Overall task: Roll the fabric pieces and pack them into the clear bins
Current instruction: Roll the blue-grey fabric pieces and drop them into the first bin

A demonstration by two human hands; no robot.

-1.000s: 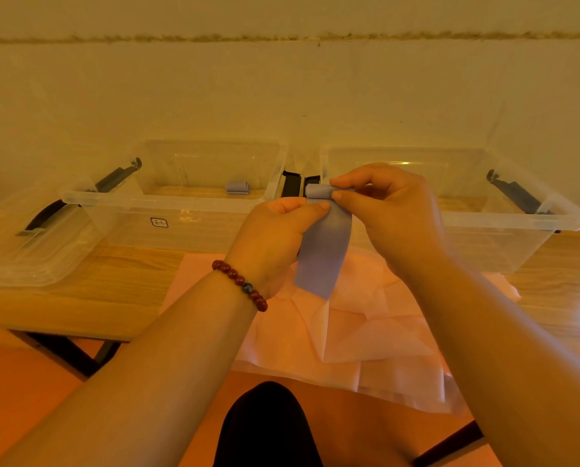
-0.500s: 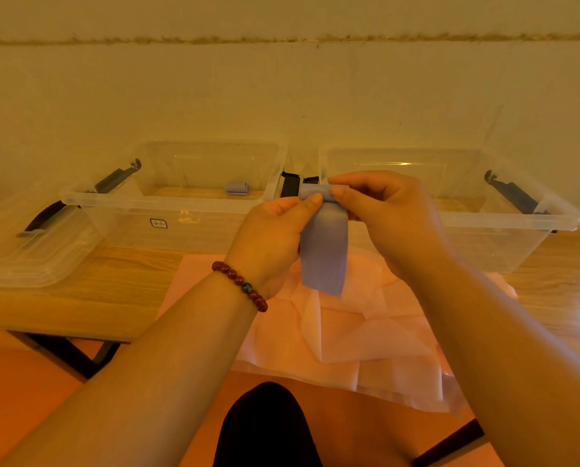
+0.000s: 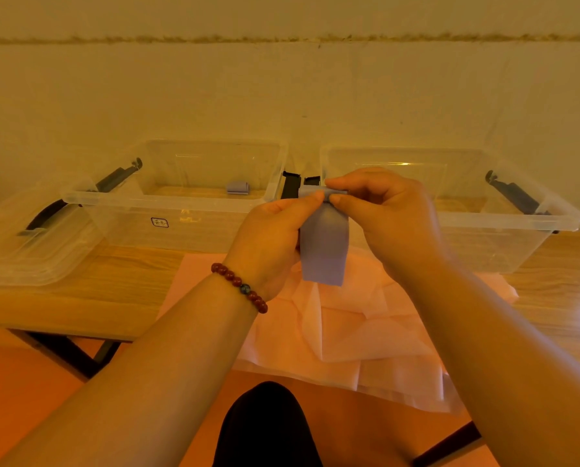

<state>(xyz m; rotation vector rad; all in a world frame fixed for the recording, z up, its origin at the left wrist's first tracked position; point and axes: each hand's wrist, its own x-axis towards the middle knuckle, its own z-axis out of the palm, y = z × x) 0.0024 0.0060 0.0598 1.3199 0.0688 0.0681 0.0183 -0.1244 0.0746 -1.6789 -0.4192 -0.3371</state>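
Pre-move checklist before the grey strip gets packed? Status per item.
1. Grip: left hand and right hand both pinch the rolled top of the grey strip: ok.
2. Strip fully rolled: not ok, a long tail hangs loose.
3. Left bin open: ok, with one grey roll inside.
4. Right bin open: ok.
5. Tail clear of the pink fabric pile: cannot tell.
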